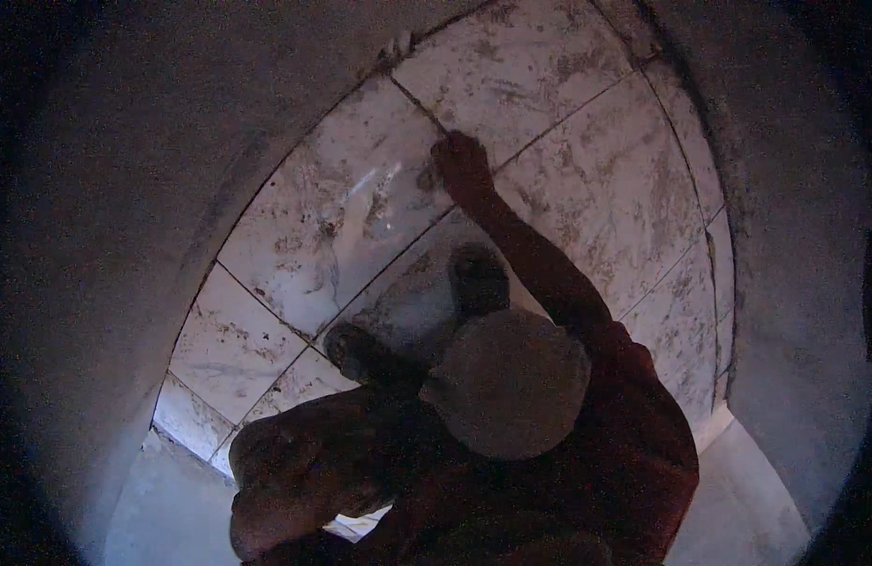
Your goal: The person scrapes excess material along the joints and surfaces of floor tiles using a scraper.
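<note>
Head view: right hand (461,162) on tile joint (417,102) (fingers unclear).

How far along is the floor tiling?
Done: the pale tiles appear laid across the visible floor. In hand: the right hand rests on a joint between tiles; whether its fingers hold anything is too dark to tell. Left: grey smears cover most tile faces, so cleaning probably remains.

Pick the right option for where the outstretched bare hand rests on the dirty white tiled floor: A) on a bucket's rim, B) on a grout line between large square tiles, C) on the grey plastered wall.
B: the outstretched hand presses on a dark grout line crossing the smeared white floor tiles.
</note>
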`<state>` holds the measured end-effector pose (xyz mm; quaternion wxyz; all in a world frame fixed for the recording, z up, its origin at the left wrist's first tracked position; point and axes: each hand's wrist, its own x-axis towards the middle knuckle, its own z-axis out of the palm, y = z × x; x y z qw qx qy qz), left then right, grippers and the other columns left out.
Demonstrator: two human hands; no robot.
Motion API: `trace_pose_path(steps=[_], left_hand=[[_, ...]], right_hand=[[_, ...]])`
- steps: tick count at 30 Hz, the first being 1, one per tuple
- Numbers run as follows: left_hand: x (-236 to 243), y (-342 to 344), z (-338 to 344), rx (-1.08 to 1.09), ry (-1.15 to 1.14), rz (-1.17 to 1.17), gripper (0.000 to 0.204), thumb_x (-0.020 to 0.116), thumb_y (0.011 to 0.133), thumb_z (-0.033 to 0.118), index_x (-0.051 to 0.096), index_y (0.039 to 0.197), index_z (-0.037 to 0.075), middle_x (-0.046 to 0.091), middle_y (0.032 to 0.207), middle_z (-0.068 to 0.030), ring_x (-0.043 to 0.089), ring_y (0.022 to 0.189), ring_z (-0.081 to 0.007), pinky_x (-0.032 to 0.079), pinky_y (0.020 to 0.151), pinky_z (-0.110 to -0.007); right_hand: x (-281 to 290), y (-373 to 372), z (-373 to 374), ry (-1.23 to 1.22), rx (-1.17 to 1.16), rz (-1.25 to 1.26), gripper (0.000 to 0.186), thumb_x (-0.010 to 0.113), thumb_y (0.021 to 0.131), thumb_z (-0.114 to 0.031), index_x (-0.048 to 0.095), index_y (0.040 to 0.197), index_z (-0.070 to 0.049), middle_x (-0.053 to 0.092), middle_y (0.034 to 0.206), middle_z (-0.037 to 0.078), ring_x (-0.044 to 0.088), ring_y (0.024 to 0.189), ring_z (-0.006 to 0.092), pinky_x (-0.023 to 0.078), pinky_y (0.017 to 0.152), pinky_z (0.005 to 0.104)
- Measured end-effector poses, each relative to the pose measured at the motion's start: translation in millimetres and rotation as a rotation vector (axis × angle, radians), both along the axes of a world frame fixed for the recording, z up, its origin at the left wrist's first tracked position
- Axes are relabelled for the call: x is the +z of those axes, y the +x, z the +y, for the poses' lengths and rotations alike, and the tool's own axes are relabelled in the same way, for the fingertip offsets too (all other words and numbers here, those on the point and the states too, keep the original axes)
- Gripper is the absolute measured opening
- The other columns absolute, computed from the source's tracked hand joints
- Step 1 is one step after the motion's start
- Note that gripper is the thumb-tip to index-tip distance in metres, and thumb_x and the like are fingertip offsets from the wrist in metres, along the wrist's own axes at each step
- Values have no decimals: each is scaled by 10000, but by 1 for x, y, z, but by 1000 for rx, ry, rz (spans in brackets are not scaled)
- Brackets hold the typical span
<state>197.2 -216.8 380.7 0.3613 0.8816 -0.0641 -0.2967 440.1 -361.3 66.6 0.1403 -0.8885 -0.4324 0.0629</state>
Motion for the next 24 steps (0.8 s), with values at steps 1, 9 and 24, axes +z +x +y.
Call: trace_pose_path(steps=[1, 9, 24], left_hand=[[22, -16, -6, 73, 69, 43, 346, 569, 832, 246, 522, 1125, 69, 559, 1115, -124, 541, 1028, -291, 425, 880, -383], [6, -17, 4, 66, 36, -10, 355, 572, 829, 256, 521, 1127, 70, 556, 1119, -125, 540, 1028, -292, 425, 877, -385], [15, -40, 13, 140, 49, 2, 373, 577, 823, 274, 518, 1132, 73, 552, 1126, -127, 539, 1028, -293, 425, 872, -388]], right_hand=[[5, -29, 25, 56, 58, 45, 148, 581, 703, -141, 578, 804, -33, 554, 822, 151, 565, 747, 309, 456, 669, 426], [-15, -23, 18, -250, 97, 21, 176, 549, 726, -154, 568, 865, -48, 542, 882, 167, 549, 870, 311, 454, 717, 431], [-16, -39, -1, 77, -58, 336, 243, 489, 815, -192, 545, 963, -8, 532, 996, 225, 508, 921, 382, 409, 752, 480]])
